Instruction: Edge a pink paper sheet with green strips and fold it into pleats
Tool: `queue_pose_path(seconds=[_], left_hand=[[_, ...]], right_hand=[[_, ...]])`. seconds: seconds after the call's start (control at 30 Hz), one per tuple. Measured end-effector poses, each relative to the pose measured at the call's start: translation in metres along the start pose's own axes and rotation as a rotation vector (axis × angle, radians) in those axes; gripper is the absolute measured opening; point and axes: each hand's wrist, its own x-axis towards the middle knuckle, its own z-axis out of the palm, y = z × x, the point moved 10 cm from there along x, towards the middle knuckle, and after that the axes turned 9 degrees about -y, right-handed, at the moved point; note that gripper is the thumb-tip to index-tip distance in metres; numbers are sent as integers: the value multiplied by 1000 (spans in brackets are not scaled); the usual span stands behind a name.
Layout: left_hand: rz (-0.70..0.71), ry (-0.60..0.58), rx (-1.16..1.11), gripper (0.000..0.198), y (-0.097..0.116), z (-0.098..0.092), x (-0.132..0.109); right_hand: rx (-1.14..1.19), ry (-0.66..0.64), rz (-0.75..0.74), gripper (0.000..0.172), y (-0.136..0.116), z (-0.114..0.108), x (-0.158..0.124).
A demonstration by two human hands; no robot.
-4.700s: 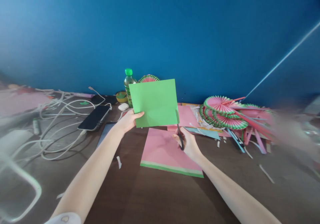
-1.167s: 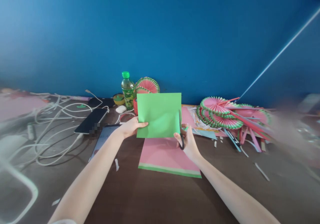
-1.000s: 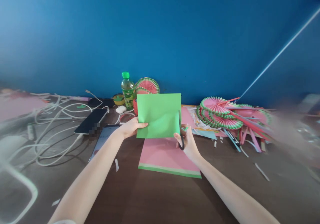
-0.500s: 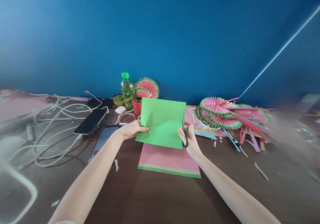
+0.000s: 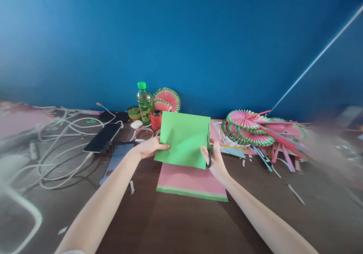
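Observation:
A bright green sheet of paper (image 5: pixel 184 138) is held up in front of me, tilted toward the camera. My left hand (image 5: pixel 150 147) pinches its left edge, thumb on the front and fingers behind. At the right edge, my right hand (image 5: pixel 216 159) is closed around scissors (image 5: pixel 209 158); their black handle shows, and the blades stand along the sheet's right edge, partly hidden. Below lies a pink sheet (image 5: pixel 190 180) with a pale and green band along its near edge, its upper part covered by the green sheet.
Behind stand a green-capped bottle (image 5: pixel 144 104), a red tape roll (image 5: pixel 156 120) and a pink pleated paper fan (image 5: pixel 168 97). More fans (image 5: pixel 246 125) and paper strips pile up at the right. Phones (image 5: pixel 103 137) and tangled white cables (image 5: pixel 45 155) lie left. Paper scraps (image 5: pixel 296 194) dot the dark table.
The right edge of the green sheet and my right hand with the scissors have shifted very slightly left. My left hand keeps its hold.

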Motion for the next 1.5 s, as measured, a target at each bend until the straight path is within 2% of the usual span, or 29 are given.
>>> queue_pose_path(seconds=[0.33, 0.57, 0.87, 1.07, 1.5], left_hand=[[-17, 6, 20, 52, -2, -1, 0], [-20, 10, 37, 51, -3, -1, -1], [-43, 11, 87, 48, -3, -2, -1], [-64, -13, 135, 47, -4, 4, -2], [-60, -31, 129, 47, -3, 6, -1]], right_hand=[[-92, 46, -95, 34, -9, -3, 0], [-29, 20, -22, 36, 0, -3, 2], [52, -18, 3, 35, -5, -6, 7], [55, -26, 23, 35, -5, -11, 11], [46, -13, -10, 31, -7, -8, 9]])
